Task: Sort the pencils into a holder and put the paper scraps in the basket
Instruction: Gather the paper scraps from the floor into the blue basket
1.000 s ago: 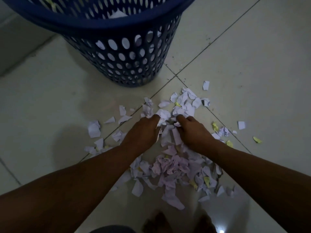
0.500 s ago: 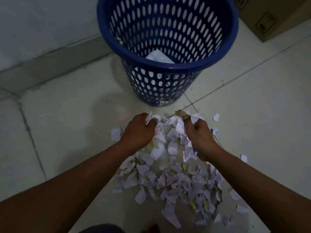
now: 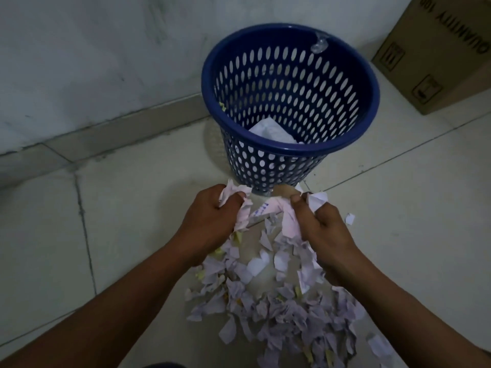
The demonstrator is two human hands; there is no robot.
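A blue perforated basket (image 3: 345,144) stands on the tiled floor by the wall, with white paper (image 3: 271,131) inside it. My left hand (image 3: 210,221) grips a bunch of paper scraps (image 3: 244,211) just in front of the basket's base. My right hand (image 3: 324,229) grips another bunch, with a white piece (image 3: 317,200) sticking out between its fingers. Scraps hang and drop between the two hands. A heap of white, lilac and yellow scraps (image 3: 279,309) lies on the floor under my forearms. No pencils or holder are in view.
A cardboard box (image 3: 435,54) stands at the far right by the wall. The wall (image 3: 93,62) and its skirting run behind the basket. One loose scrap (image 3: 350,218) lies right of my right hand.
Both hands have closed on scraps and lifted them off the floor toward the basket. The view has tilted up, showing the whole basket and the box.
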